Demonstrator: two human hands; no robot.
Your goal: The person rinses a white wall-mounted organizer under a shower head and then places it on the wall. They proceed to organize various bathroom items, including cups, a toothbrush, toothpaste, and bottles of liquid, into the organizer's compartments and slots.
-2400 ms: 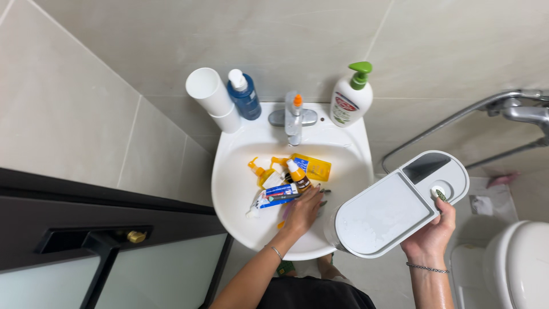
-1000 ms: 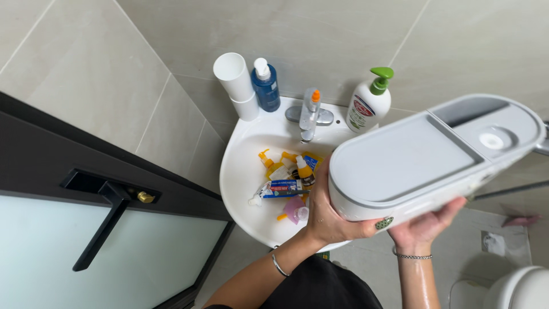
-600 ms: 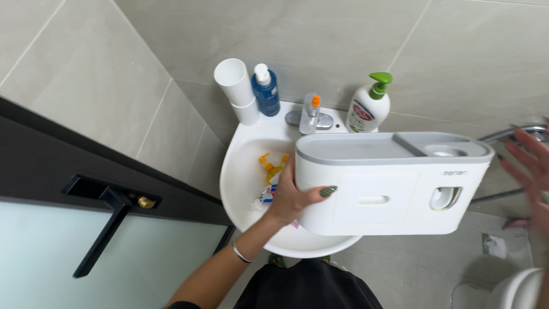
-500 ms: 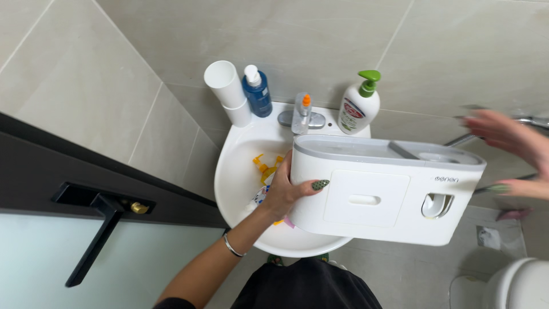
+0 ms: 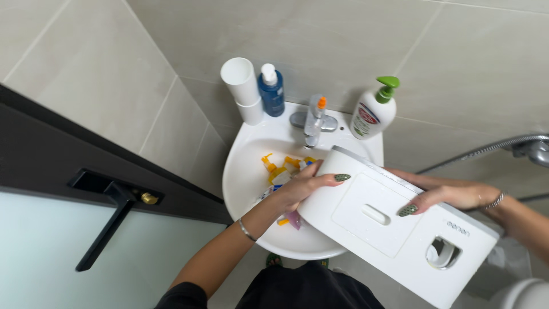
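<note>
Filling the lower right of the view, a white wall-mount toothbrush holder (image 5: 394,229) hangs tilted over the front right rim of the white sink (image 5: 243,183), its front face turned up and its far end sloping down past the basin, well clear of the tiled wall behind. The face shows a raised square panel with a small oblong handle, and near the lower right corner a rounded dispenser slot. The dark door frame with its black handle (image 5: 108,212) closes in the left side, so the open room lies to the right, under the chrome pipe (image 5: 486,149). The left hand (image 5: 306,186) grips the holder's upper left corner, thumb laid across the face; the right hand (image 5: 452,195) curls over the back edge, thumb pressed on the panel. Along the sink's back rim stand stacked white cups (image 5: 245,88), a blue pump bottle (image 5: 271,91), the faucet (image 5: 313,120) and a green-topped soap bottle (image 5: 374,111). Small yellow bottles and tubes (image 5: 280,171) lie in the basin, partly hidden by the left hand.
</note>
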